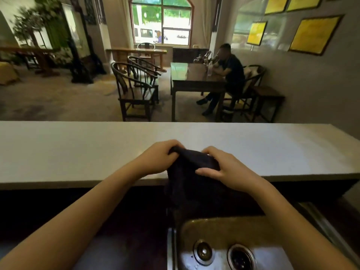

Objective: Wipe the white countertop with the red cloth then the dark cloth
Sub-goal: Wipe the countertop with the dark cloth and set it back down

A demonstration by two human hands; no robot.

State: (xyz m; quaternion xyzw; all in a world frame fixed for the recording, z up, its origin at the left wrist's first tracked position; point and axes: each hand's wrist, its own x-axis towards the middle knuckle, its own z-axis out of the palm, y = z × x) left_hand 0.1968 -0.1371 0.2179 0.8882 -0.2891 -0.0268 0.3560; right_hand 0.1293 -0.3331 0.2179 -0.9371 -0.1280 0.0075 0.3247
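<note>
The dark cloth (190,178) hangs between both hands over the near edge of the white countertop (78,152), its lower part draping down in front of the dark counter face. My left hand (161,157) grips the cloth's upper left corner. My right hand (224,166) holds its upper right side, fingers spread over the fabric. The red cloth is not in view.
A steel sink (224,248) with two drain holes lies just below me. Beyond the counter stand dark wooden chairs (136,88) and a table (194,75) where a person (229,73) sits by the right wall.
</note>
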